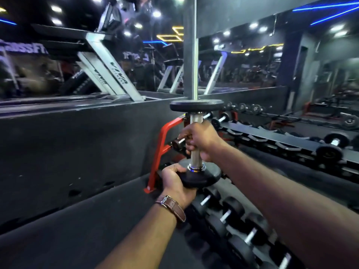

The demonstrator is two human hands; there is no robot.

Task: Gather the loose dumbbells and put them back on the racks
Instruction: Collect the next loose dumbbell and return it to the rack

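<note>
mid-carry: right hand (200,140) grips the upright black-ended chrome-handled dumbbell (196,144), left hand (175,181) cups its lower end; next, lower it onto the red-framed rack (161,146) beneath both hands.

Two bare forearms with no sleeves visible reach into the head view. The left hand (175,182) has a wristwatch strap (172,206) of brown leather, edged with pale stitching and fastened by a silver metal buckle. The right hand (202,139) and its wrist wear nothing, with no rings visible.
</note>
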